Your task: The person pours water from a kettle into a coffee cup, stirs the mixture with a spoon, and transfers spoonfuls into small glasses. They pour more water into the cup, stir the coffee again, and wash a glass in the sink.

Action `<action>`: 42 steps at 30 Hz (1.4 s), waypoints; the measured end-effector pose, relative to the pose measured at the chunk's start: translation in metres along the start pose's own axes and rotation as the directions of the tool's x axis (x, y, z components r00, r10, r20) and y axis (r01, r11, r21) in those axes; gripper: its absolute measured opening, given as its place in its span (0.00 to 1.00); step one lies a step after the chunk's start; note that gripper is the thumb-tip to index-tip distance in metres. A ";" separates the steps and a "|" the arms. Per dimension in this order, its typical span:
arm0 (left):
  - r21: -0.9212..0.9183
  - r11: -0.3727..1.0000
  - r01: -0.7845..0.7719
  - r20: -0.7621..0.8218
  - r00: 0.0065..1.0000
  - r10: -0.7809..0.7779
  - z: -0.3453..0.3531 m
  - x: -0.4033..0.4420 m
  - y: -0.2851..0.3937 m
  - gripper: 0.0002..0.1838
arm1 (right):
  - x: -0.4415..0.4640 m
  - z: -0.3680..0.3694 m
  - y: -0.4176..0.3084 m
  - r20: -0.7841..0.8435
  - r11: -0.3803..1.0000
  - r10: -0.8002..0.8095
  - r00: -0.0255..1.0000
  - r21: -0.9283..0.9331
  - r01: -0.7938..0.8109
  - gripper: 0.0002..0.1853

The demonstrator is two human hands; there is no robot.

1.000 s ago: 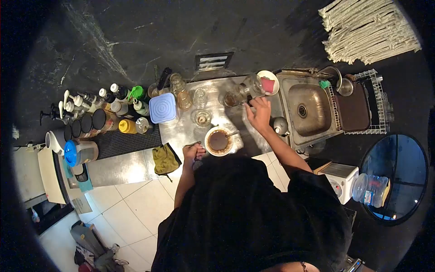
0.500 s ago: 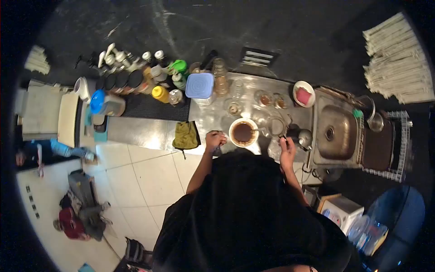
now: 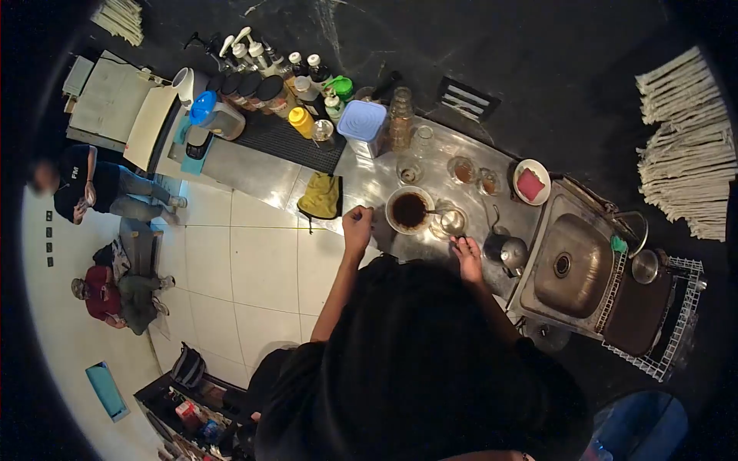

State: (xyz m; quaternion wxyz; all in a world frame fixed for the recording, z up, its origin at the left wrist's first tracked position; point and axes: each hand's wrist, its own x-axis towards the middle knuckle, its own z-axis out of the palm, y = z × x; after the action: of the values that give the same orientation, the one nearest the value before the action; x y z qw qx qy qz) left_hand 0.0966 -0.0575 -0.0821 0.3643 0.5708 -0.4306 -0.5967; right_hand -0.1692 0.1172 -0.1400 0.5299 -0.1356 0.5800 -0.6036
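Note:
Just left of a white bowl [image 3: 390,213] holding dark brown liquid [image 3: 408,209], my left hand [image 3: 357,227] is closed. Whatever it may hold is hidden. A spoon-like handle [image 3: 437,211] sticks out of the bowl to the right. To the right of the bowl is a small clear glass jug [image 3: 452,223]. My right hand [image 3: 467,255] is at its near side, with the fingertips closed on what looks like its dark handle. A metal kettle [image 3: 513,252] stands to the right of that hand. An olive cloth [image 3: 321,196] lies left of my left hand.
Glass cups [image 3: 461,170] stand behind the jug. A blue-lidded container [image 3: 363,121] and bottles line the back. Farther right are a bowl with a pink sponge [image 3: 530,184] and a sink [image 3: 573,265]. Two people [image 3: 100,180] are at the far left.
The view has turned, so the counter now slants down to the right. My right hand and the glass jug are closer to the bowl. The liquid in the bowl looks darker.

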 end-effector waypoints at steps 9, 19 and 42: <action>0.067 0.980 -0.185 -0.091 0.977 0.190 0.037 -0.045 0.037 0.20 | 0.012 -0.011 -0.013 0.132 0.930 -0.020 0.991 -0.360 0.067 0.12; 0.214 0.946 -0.244 0.023 0.969 0.244 0.057 -0.066 0.034 0.51 | -0.047 0.029 -0.124 0.263 0.475 -0.083 0.961 -0.838 0.270 0.22; 0.362 0.809 -0.462 0.116 0.884 0.453 0.076 -0.042 0.022 0.63 | 0.045 0.131 -0.163 0.776 0.215 -0.211 0.594 -0.556 0.803 0.12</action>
State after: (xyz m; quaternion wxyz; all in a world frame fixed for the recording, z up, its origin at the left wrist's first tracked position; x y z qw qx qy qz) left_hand 0.0238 -0.0187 -0.0482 0.3746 0.5026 -0.6666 -0.4034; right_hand -0.1640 -0.0298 0.0154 0.2684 -0.7484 0.5364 -0.2830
